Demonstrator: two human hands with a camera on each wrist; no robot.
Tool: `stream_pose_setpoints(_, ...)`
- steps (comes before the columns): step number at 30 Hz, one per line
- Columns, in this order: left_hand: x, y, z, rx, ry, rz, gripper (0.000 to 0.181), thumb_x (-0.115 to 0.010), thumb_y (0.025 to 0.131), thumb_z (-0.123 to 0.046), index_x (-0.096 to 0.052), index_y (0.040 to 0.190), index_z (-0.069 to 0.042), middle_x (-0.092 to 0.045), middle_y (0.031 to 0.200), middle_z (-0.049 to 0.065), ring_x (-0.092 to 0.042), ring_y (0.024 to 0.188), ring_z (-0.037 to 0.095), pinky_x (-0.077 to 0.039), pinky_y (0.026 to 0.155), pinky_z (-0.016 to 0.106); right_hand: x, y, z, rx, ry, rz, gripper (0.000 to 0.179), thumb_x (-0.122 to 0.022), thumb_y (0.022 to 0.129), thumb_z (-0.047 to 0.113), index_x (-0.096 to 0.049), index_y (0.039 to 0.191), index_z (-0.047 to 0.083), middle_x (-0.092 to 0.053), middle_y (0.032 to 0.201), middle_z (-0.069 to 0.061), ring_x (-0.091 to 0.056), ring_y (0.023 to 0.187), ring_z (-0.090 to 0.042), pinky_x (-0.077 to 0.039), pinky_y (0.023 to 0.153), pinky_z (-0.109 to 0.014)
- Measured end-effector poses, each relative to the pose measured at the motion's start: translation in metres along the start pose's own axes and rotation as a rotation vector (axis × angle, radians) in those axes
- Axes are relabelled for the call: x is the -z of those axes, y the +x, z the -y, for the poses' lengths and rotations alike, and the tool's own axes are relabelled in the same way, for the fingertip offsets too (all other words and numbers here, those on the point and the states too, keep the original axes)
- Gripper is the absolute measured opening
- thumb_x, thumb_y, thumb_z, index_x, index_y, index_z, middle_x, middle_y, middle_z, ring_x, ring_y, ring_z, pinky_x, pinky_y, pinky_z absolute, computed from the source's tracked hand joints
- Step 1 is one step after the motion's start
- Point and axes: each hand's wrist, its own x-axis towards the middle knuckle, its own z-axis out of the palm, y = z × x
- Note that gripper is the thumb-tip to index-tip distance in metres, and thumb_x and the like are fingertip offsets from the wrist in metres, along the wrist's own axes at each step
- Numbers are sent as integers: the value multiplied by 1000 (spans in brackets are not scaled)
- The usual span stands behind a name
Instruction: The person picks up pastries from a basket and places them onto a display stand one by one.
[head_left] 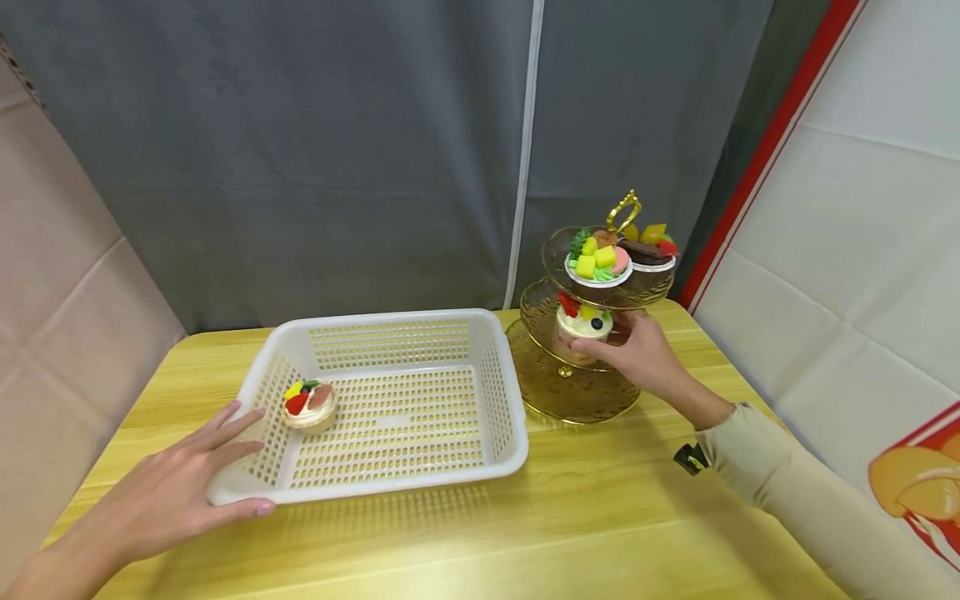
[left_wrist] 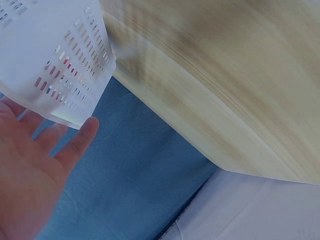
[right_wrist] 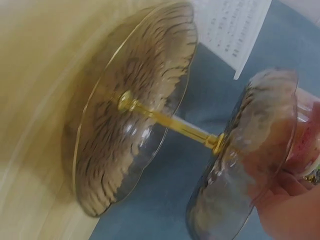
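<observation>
A gold-trimmed three-tier cake stand [head_left: 573, 396] of tinted glass stands at the right. My right hand [head_left: 648, 354] reaches in over its middle tier, thumb and fingers around a toy dessert cup [head_left: 581, 332] topped with cream and fruit. In the right wrist view, that pinkish cup [right_wrist: 306, 142] shows only partly past the tier's edge. My left hand [head_left: 176, 487] lies at the left end of a white plastic basket [head_left: 382, 483], fingers extended along its rim. Inside the basket, near that end, sits a fruit-topped tart [head_left: 309, 410].
On the stand's top tier are a fruit-topped cup [head_left: 598, 268] and a chocolate-topped cup [head_left: 651, 257], below a gold ring handle [head_left: 624, 212]. Everything stands on a wooden table [head_left: 465, 542]. A grey curtain [head_left: 337, 167] hangs behind; pale panels flank both sides.
</observation>
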Motion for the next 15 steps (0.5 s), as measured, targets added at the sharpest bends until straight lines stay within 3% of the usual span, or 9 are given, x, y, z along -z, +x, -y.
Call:
stream_pose_setpoints(6,0,1,1,0,-3,-3,67,-77,71,-68,-72,116,-18,-47,150,2,-25,149,20,-50,69,56,11,-6,-6,-9,-106,-9,71,-82,83,27,-49,141,1,-62,127,-18,-62,112,-28,-50,83,-20)
stream_pose_setpoints(11,-1,1,1,-5,-5,-13,67,-77,70,-68,-72,115,-18,-47,150,2,-23,149,18,-50,68,56,21,-8,-13,24,-159,-29,71,-84,81,27,-50,139,3,-64,123,-14,-61,111,-27,-50,86,-26)
stream_pose_setpoints(15,-2,0,2,-6,-4,-15,67,-77,70,-67,-72,116,-18,-47,150,2,-23,150,18,-50,68,56,27,-9,-19,58,-202,-54,71,-86,80,26,-50,138,5,-63,122,-12,-61,110,-26,-49,84,-23)
